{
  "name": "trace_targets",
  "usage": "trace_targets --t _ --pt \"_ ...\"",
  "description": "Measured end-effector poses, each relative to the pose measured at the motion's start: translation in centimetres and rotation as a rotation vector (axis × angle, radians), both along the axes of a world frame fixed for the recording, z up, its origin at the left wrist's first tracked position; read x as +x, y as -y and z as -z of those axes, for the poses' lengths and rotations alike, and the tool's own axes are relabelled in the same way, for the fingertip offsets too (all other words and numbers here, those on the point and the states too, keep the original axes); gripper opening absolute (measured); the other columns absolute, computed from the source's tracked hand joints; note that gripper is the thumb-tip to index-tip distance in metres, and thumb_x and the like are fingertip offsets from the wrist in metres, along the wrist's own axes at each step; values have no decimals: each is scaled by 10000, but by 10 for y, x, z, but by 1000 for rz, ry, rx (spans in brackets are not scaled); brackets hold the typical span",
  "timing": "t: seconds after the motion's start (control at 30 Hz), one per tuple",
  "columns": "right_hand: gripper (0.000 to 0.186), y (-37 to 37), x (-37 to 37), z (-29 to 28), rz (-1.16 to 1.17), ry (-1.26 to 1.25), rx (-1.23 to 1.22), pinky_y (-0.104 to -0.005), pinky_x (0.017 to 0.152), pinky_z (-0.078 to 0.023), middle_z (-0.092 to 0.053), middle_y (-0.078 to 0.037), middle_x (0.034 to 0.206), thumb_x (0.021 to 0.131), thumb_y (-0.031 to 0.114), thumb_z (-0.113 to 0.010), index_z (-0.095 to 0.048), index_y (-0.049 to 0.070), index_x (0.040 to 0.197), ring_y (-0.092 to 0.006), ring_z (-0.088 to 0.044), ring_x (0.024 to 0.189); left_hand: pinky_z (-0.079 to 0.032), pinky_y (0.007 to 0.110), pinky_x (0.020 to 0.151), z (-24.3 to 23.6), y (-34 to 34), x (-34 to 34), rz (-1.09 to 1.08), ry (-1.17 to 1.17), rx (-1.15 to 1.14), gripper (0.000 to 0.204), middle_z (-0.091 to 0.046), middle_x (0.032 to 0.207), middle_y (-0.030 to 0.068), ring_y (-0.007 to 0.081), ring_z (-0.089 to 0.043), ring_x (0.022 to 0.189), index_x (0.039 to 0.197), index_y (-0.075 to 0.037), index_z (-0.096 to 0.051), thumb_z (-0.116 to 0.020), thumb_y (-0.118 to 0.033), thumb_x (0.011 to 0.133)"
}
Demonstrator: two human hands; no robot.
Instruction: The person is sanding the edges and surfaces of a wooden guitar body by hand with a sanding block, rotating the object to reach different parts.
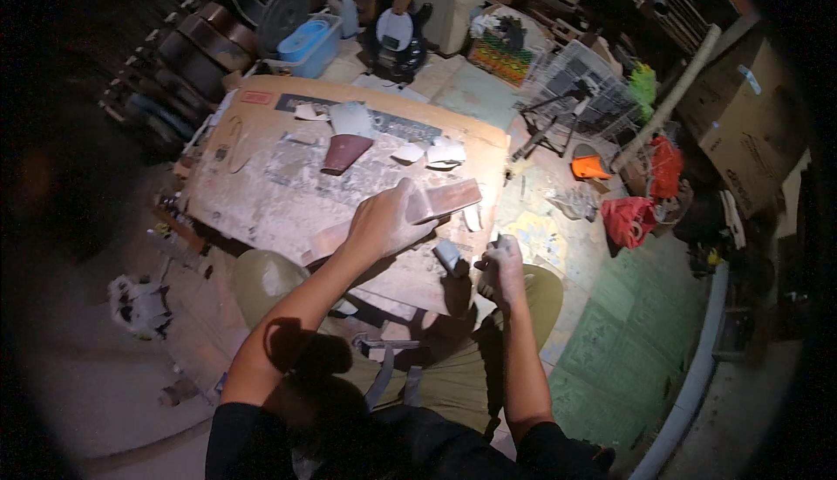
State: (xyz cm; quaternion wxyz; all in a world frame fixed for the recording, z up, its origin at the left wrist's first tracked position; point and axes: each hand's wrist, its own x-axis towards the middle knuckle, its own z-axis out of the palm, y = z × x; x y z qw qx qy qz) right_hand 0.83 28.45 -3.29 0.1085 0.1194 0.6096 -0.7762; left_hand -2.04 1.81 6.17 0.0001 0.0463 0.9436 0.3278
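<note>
My left hand, whitened with dust, is closed around a dusty reddish-brown wooden piece above a cardboard-covered work surface. My right hand has curled fingers near the board's right edge; what they hold, if anything, is hidden. Just left of it sits a small grey block. Farther back on the board lie a maroon scrap of sheet, a pale grey scrap and several torn white pieces.
Stacked guitar bodies line the upper left, beside a blue tub and a dark guitar. Right of the board are a wire crate, an orange object and red cloth. Tall cardboard leans at the right.
</note>
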Motion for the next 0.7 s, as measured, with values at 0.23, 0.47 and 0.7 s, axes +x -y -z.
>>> trace_targets --t 0.23,0.47,0.7 --pt "301 32 -2 -57 -142 -258 579 -250 693 -451 -581 -67 982 859 -33 -539 -578 35 1149 -113 -538 741 -519 508 725 -1 1 10 10 -12 84 550 -666 863 237 433 -661 851 977 -14 -532 -812 -416 727" --pt "492 61 -5 -59 -117 -772 1008 -314 823 -513 -624 -149 1171 815 -117 -589 -650 59 1271 -245 -642 1004 -521 492 677 9 -5 15 33 -108 131 462 -663 815 206 418 -668 794 932 -32 -513 -796 -342 739" --pt "455 61 -10 -54 -91 -752 982 -372 966 -492 -648 -188 1226 807 -73 -627 -666 43 1246 -327 -629 1117 -532 488 711 13 -11 18 11 -73 106 461 -665 844 221 414 -672 822 1015 -5 -548 -765 -306 741"
